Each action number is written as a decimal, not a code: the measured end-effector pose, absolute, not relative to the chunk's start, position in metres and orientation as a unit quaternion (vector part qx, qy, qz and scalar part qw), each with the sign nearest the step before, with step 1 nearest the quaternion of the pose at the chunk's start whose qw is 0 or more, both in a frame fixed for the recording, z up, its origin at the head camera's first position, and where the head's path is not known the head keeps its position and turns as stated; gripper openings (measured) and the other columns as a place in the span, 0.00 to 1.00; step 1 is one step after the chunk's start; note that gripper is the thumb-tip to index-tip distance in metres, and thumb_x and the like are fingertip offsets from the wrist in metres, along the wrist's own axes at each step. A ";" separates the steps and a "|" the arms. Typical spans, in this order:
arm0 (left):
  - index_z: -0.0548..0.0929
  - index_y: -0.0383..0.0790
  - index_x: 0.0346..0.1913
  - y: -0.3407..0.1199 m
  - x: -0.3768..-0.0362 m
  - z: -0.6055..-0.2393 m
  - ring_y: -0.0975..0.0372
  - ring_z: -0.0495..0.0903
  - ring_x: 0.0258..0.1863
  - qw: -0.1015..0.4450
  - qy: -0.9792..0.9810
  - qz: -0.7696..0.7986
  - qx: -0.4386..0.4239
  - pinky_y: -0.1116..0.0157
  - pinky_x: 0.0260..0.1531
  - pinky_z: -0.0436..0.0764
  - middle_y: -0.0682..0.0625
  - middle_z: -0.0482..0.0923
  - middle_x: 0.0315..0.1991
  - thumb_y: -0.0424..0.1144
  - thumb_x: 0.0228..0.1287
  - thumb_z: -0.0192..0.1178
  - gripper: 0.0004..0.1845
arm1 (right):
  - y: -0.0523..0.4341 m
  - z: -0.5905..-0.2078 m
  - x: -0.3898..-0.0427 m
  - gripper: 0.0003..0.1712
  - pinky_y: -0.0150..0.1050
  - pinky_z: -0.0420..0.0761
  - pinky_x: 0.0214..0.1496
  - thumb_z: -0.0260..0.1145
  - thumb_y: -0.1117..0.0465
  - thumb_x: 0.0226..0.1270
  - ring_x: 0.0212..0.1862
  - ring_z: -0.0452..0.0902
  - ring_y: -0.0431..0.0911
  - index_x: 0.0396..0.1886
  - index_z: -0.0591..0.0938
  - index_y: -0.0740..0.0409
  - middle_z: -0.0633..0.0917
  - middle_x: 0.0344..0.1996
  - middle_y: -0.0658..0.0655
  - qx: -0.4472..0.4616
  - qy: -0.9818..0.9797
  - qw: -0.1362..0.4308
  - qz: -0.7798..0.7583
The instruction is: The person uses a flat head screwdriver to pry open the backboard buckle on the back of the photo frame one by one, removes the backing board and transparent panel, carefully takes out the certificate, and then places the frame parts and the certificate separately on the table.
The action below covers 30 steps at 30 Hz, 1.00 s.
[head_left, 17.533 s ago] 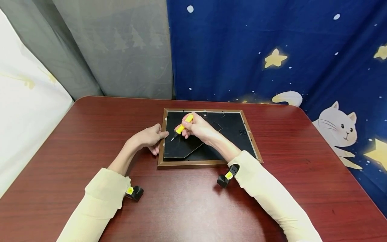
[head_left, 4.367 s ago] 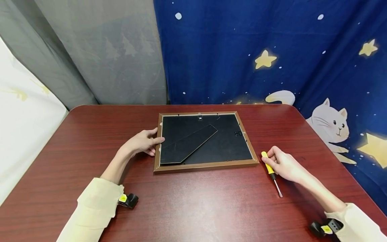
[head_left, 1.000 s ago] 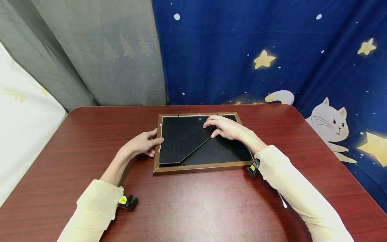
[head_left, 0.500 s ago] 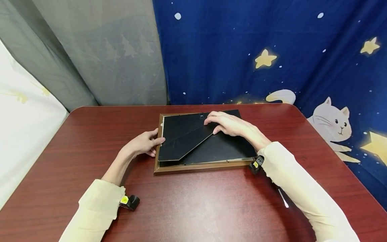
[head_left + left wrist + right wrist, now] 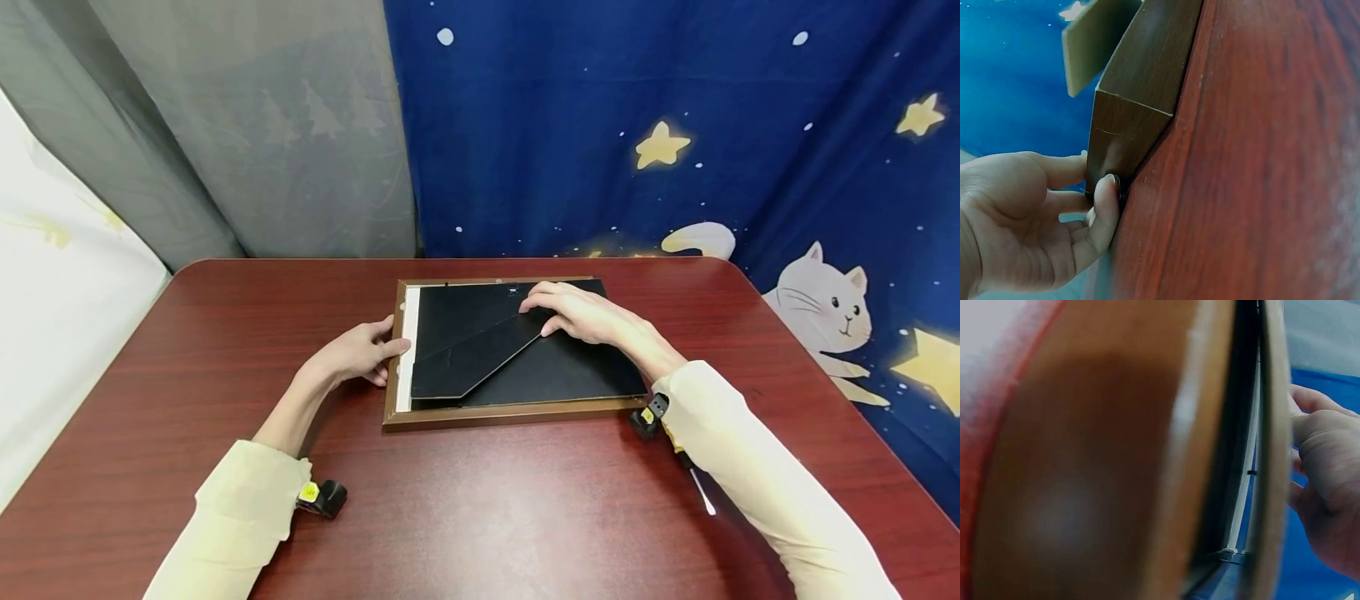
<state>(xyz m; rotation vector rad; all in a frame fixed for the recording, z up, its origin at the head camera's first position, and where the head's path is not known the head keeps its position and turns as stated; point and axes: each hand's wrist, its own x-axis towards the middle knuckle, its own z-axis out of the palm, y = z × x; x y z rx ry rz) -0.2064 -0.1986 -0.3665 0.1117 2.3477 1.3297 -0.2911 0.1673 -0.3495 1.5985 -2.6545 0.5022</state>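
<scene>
A brown picture frame (image 5: 510, 412) lies back side up on the table. My left hand (image 5: 356, 354) grips its left side, thumb on top and fingers against the outer edge. The black backing board (image 5: 577, 367) sits askew, shifted to the right, baring a white strip (image 5: 406, 387) along the left. Thumb and fingers of my right hand (image 5: 588, 319) pinch the board's easel leg (image 5: 465, 362) near its narrow upper end. In the right wrist view the backing board's edge (image 5: 1275, 456) stands clear of the frame's side (image 5: 1104, 456).
A yellow-handled screwdriver (image 5: 699, 487) lies on the table, its handle partly hidden under the right sleeve (image 5: 750, 467). The reddish-brown table (image 5: 480, 508) ends at the curtains (image 5: 600, 125) behind.
The screwdriver, earlier in the right hand, was laid down at the right. That hand then took the easel leg, and the backing board has come up and slid right, exposing the white strip.
</scene>
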 end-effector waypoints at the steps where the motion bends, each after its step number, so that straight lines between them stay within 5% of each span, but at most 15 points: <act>1: 0.41 0.31 0.80 -0.199 -0.206 -0.366 0.64 0.75 0.20 0.219 0.848 0.481 0.040 0.68 0.26 0.83 0.43 0.74 0.32 0.43 0.79 0.55 0.42 | 0.167 -0.350 -0.290 0.22 0.51 0.70 0.67 0.71 0.63 0.66 0.62 0.73 0.53 0.59 0.81 0.61 0.79 0.57 0.59 0.506 -0.848 0.004 0.157; 7: 0.42 0.31 0.80 -0.198 -0.207 -0.366 0.64 0.75 0.19 0.217 0.851 0.477 0.039 0.68 0.25 0.82 0.43 0.73 0.32 0.44 0.78 0.55 0.42 | 0.172 -0.347 -0.280 0.23 0.50 0.70 0.67 0.69 0.62 0.70 0.63 0.73 0.51 0.63 0.79 0.60 0.79 0.59 0.58 0.450 -0.875 0.000 0.180; 14: 0.42 0.30 0.80 -0.198 -0.206 -0.366 0.64 0.75 0.19 0.218 0.849 0.480 0.040 0.68 0.25 0.82 0.43 0.73 0.32 0.44 0.78 0.55 0.43 | 0.195 -0.341 -0.268 0.21 0.48 0.77 0.46 0.68 0.64 0.71 0.40 0.78 0.50 0.62 0.79 0.62 0.83 0.51 0.62 0.362 -0.889 0.049 0.275; 19: 0.42 0.30 0.80 -0.198 -0.206 -0.366 0.64 0.75 0.19 0.217 0.848 0.481 0.039 0.68 0.25 0.82 0.43 0.73 0.32 0.43 0.78 0.55 0.42 | 0.218 -0.340 -0.265 0.17 0.40 0.77 0.39 0.67 0.63 0.72 0.36 0.79 0.48 0.58 0.79 0.60 0.86 0.42 0.59 0.290 -0.898 0.081 0.320; 30: 0.42 0.30 0.80 -0.198 -0.206 -0.365 0.64 0.76 0.19 0.219 0.848 0.481 0.036 0.68 0.26 0.83 0.42 0.73 0.33 0.44 0.78 0.56 0.43 | 0.246 -0.342 -0.262 0.22 0.39 0.83 0.30 0.64 0.58 0.75 0.33 0.83 0.58 0.62 0.74 0.64 0.85 0.43 0.64 0.160 -0.918 0.009 0.363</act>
